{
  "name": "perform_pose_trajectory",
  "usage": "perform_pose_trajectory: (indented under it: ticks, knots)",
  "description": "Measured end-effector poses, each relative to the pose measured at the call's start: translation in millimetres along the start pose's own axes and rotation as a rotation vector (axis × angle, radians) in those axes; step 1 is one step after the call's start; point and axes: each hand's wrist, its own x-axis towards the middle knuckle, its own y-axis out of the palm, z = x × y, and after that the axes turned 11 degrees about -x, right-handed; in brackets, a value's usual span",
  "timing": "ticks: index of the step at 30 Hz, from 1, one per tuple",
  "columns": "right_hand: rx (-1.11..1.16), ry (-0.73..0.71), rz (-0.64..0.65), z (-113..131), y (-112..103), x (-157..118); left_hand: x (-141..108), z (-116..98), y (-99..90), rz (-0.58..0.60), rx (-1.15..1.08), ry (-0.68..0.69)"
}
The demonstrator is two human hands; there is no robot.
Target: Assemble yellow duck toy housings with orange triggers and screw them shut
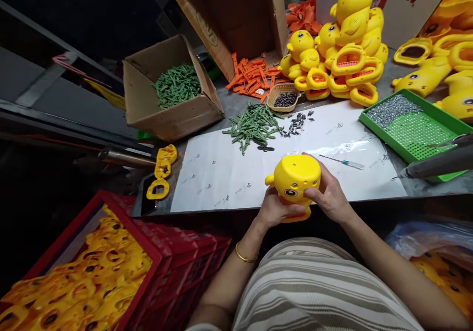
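A yellow duck-shaped plastic toy (pixel 297 173) is held over the table's front edge, its flat end facing up and one printed eye showing. My left hand (pixel 275 208) wraps round its lower left side, thumb across the front. On the right side my right hand (pixel 327 193) grips it, with the thumb near the eye. Beyond the toy, green plastic parts (pixel 253 126) and small dark cylinders (pixel 295 124) lie on the white sheet (pixel 210 173). A screwdriver (pixel 343 162) rests to the right of the toy.
Yellow duck parts (pixel 351 30) are piled at the back right, beside orange parts (pixel 254 77) and a small basket (pixel 284 97). A green tray (pixel 417 124) holds screws; a power tool (pixel 436 163) overlaps it. A cardboard box (pixel 170 89) and red crate (pixel 162 262) stand left.
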Motion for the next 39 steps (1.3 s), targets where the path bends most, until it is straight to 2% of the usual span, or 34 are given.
perform_pose_trajectory:
  ticks: [3,7,10,12,14,16,18,21,24,26,28,31,33,34,39]
  knots:
    - [0.025,0.032,0.067,-4,-7,-2,0,-12,-6.1,-0.050,-0.020,0.184]
    - [0.021,0.017,0.154,-9,-13,-8,-3,-19,-7.3,-0.032,0.282,0.319]
    - [0.091,0.009,0.164,-14,-12,-12,-4,-15,1.1,-0.113,0.398,0.473]
    - [0.127,0.050,0.141,-17,-9,-10,0,-10,5.6,-0.197,0.388,0.434]
    - [0.143,0.136,0.100,-18,-7,-4,9,-5,5.5,-0.233,0.283,0.277]
    - [0.182,0.233,0.055,-16,-7,6,19,0,0.2,-0.238,0.105,0.121]
    - [0.264,0.296,0.026,-14,-12,17,25,2,-8.6,-0.281,-0.011,0.081]
    - [0.353,0.324,0.038,-12,-20,27,26,-1,-20.9,-0.303,0.059,0.124]
    - [0.368,0.340,0.050,-13,-20,28,25,-10,-22.0,-0.148,0.323,0.192]
    - [0.351,0.353,0.036,-15,-13,27,26,-14,-15.6,-0.084,0.537,0.302]
    - [0.342,0.377,0.002,-18,-4,26,31,-13,-6.6,-0.102,0.680,0.419]
    - [0.377,0.448,-0.069,-21,9,27,41,-4,2.6,-0.203,0.700,0.510]
    - [0.399,0.511,-0.094,-22,12,30,48,2,2.3,-0.232,0.625,0.477]
    - [0.404,0.531,-0.108,-21,12,33,51,3,0.3,-0.214,0.566,0.419]
    - [0.413,0.476,-0.207,-13,5,56,49,1,-9.9,-0.058,0.189,-0.075]
